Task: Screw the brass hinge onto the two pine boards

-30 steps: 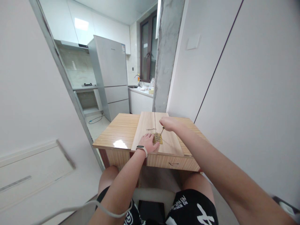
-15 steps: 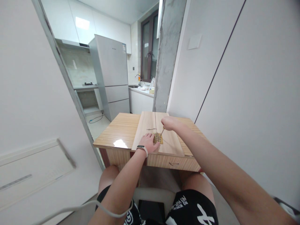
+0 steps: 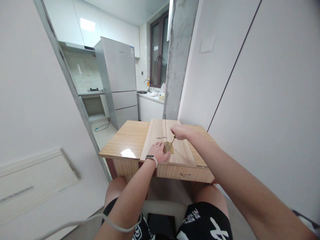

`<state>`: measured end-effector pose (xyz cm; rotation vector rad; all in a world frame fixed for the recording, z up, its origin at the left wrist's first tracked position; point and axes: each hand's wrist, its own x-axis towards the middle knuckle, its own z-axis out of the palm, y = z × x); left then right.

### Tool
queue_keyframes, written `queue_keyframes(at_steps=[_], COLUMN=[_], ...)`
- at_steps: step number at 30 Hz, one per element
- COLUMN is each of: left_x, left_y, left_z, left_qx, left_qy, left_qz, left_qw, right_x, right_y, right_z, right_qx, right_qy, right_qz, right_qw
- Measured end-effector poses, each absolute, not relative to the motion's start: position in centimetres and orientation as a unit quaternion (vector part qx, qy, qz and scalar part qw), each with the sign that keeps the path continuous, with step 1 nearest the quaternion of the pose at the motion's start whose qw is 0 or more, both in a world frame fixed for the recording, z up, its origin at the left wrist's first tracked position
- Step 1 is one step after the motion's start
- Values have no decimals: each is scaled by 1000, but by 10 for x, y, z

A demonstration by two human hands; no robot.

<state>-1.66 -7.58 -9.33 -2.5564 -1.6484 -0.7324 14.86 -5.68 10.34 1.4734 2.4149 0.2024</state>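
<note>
Two pale wooden boards point(image 3: 181, 154) lie side by side on a small wooden table point(image 3: 127, 140), joined by a thin seam. A brass hinge point(image 3: 169, 147) sits across that seam near the front. My left hand point(image 3: 158, 152), with a watch at the wrist, presses flat on the left board, fingers touching the hinge. My right hand point(image 3: 180, 132) is closed around a small screwdriver point(image 3: 173, 139), whose tip points down onto the hinge's right leaf. A second thin metal piece point(image 3: 161, 137) lies on the board just behind the hinge.
The table has a drawer with a handle point(image 3: 185, 174) at the front. I sit on a stool with my knees under the table. A white wall stands close on the right, a concrete pillar point(image 3: 178, 60) behind, and a kitchen with a fridge point(image 3: 118, 80) beyond.
My right hand has shifted slightly on the screwdriver, which stays on the hinge. My left hand has not moved.
</note>
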Motion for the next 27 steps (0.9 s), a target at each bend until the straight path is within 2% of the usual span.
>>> queue_keyframes(at_steps=[15,27], left_x=[-16,-16], left_y=[-78,-77], left_z=[-89,-91], left_qx=[-815,-816], left_qy=[-533,-531], left_qz=[-228,-229], left_qw=[3,-2], right_x=[152,158], right_y=[-54,-50], right_z=[101,93], right_qx=[535,532], right_qy=[832,833], right_qz=[101,82], right_qw=[110,128])
